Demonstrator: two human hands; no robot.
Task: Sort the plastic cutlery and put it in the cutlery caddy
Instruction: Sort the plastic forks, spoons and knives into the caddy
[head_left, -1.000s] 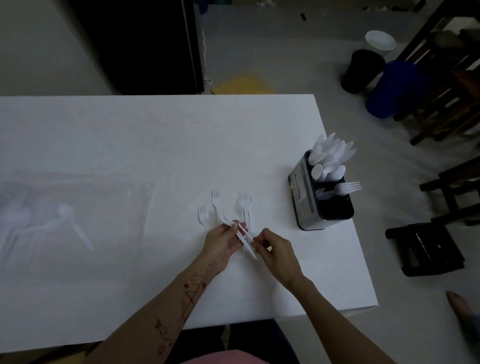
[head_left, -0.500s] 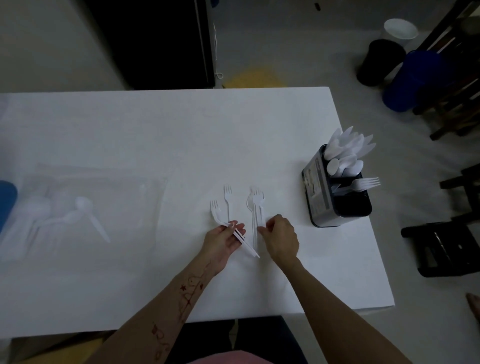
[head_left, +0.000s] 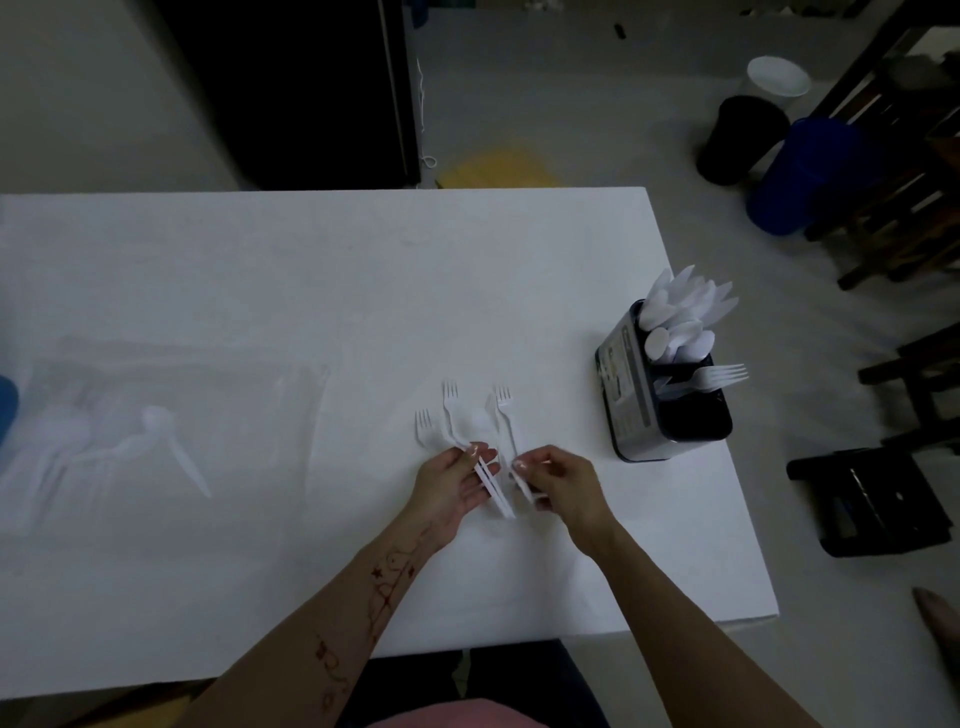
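From the head view I see a clear plastic bag (head_left: 156, 415) lying at the table's (head_left: 311, 270) left, and the cutlery caddy (head_left: 670, 395) at the right edge, stocked with spoons and a fork. My left hand (head_left: 452, 483) pinches two forks (head_left: 449, 410); my right hand (head_left: 558, 480) pinches another fork (head_left: 505, 415) just beside them, left of the caddy.

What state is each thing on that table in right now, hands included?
Left hand: holds fork handles.
Right hand: pinches a fork handle.
Forks: fanned out, tines pointing away.
Cutlery caddy: upright, partly filled.
Plastic bag: lying flat, cutlery inside.
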